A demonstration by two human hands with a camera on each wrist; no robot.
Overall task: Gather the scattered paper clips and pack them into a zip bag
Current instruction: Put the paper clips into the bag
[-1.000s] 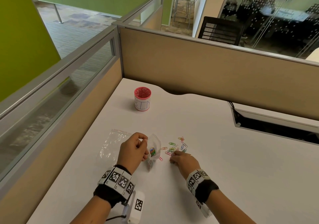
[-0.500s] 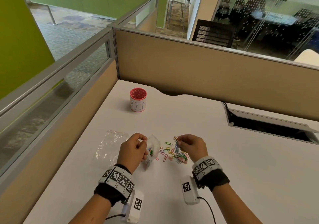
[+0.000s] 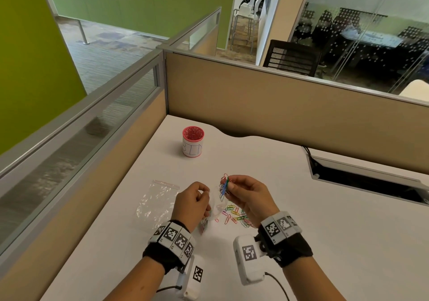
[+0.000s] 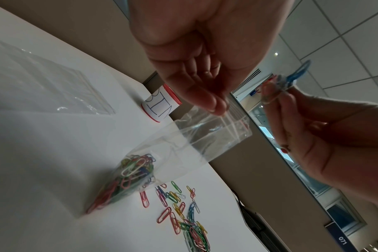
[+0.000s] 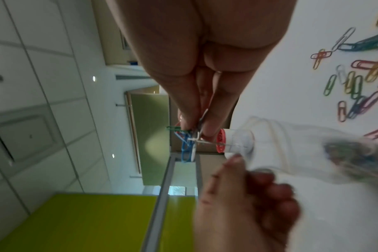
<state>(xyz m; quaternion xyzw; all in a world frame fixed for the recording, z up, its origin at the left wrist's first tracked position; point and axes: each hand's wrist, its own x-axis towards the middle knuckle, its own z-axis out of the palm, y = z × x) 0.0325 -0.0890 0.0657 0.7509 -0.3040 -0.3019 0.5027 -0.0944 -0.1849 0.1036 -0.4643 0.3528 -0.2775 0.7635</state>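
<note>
My left hand [image 3: 197,198] pinches the open rim of a small clear zip bag [image 4: 183,146] and holds it up above the white desk. Coloured paper clips [image 4: 129,173] fill the bag's bottom corner, which touches the desk. My right hand [image 3: 241,191] pinches a bunch of coloured clips [image 3: 224,186] just above the bag's mouth; the same bunch of clips [image 5: 187,141] hangs from its fingertips in the right wrist view. Loose paper clips [image 3: 234,216] lie scattered on the desk between my wrists, and these loose clips [image 4: 183,214] show beside the bag.
A second, empty zip bag [image 3: 157,198] lies flat to the left of my left hand. A red-rimmed cup labelled BIN [image 3: 193,144] stands farther back. Beige partition walls [image 3: 278,105] close the desk's far and left sides. A cable slot [image 3: 362,180] opens at the right.
My right hand has lifted off the desk with a bunch of clips and moved left and up to the bag's mouth. My left hand keeps holding the bag.
</note>
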